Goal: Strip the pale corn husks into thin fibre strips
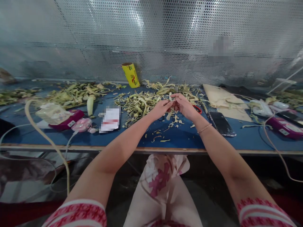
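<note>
My left hand [163, 107] and my right hand [185, 106] meet above the blue table, fingertips pinched together. Between them sits a small pale strip of plant leaf [170, 95], whose lower part the fingers hide. Just behind and to the left lies a heap of dried greenish plant pieces [137, 105]. Pale scraps [175, 119] are strewn on the tabletop below the hands. The red handle of a tool, perhaps scissors [197, 109], shows beside my right wrist; the rest of it is covered.
A yellow tube [131, 75] leans by the perforated metal wall [151, 34]. Leaves are piled at left [71, 94], near a purple device [67, 121], cables and a white card [110, 119]. A dark phone [221, 124], brown cardboard [222, 97] and another purple device [285, 127] lie right.
</note>
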Action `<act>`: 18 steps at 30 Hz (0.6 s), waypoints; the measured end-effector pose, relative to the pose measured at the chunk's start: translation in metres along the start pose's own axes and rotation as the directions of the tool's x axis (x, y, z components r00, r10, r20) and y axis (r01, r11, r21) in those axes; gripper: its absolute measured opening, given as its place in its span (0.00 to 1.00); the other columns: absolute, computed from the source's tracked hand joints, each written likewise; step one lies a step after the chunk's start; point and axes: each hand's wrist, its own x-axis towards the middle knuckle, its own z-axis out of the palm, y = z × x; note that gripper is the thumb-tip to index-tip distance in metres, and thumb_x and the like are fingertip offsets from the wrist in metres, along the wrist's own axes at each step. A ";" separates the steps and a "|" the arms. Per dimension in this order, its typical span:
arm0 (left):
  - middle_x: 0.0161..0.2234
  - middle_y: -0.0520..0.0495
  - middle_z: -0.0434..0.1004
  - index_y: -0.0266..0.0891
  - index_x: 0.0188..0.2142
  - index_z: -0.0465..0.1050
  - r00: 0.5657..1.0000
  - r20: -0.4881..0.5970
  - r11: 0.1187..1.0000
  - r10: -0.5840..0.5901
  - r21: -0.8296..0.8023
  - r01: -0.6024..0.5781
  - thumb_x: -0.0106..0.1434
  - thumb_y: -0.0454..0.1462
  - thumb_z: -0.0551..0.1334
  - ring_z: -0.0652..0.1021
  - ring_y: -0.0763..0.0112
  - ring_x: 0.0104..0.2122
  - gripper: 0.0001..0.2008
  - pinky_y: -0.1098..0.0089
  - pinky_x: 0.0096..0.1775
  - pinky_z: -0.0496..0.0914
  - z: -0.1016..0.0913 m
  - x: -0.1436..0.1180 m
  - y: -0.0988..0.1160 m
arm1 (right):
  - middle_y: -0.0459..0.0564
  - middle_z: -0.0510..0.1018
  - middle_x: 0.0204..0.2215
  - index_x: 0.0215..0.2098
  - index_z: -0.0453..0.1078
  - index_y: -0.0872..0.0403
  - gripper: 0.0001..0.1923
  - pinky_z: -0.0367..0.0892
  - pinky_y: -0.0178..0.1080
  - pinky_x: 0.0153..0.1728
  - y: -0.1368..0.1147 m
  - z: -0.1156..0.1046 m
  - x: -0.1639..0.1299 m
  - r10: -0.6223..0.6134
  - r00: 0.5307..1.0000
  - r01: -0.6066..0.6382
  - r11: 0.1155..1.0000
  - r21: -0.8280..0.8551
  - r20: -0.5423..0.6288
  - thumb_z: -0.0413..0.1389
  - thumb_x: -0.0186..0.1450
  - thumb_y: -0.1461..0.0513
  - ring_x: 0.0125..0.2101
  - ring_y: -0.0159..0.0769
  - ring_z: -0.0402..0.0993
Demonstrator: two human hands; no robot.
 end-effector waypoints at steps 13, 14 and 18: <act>0.20 0.51 0.66 0.37 0.22 0.63 0.994 -0.041 0.982 -0.105 -0.162 0.097 0.61 0.46 0.58 0.69 0.76 0.23 0.17 0.72 0.29 0.63 0.002 0.001 0.002 | 0.43 0.66 0.29 0.48 0.59 0.48 0.24 0.56 0.33 0.20 0.001 0.000 -0.001 -0.079 0.995 0.080 0.997 -0.013 0.067 0.52 0.61 0.43 0.22 0.28 0.59; 0.20 0.51 0.66 0.37 0.22 0.64 0.991 -0.035 0.966 -0.127 -0.233 0.115 0.61 0.45 0.57 0.69 0.76 0.23 0.16 0.72 0.29 0.64 0.002 0.002 0.001 | 0.43 0.67 0.30 0.48 0.59 0.48 0.25 0.56 0.33 0.20 0.000 0.001 -0.001 -0.081 0.994 0.082 0.996 -0.023 0.068 0.52 0.62 0.43 0.22 0.28 0.58; 0.22 0.52 0.66 0.36 0.24 0.65 0.975 -0.043 0.887 -0.220 -0.424 0.182 0.61 0.39 0.56 0.69 0.77 0.23 0.11 0.73 0.29 0.65 0.003 0.007 -0.003 | 0.44 0.68 0.34 0.47 0.60 0.47 0.23 0.57 0.34 0.21 -0.001 0.002 0.000 -0.075 0.997 0.075 0.997 -0.032 0.004 0.52 0.61 0.43 0.22 0.27 0.59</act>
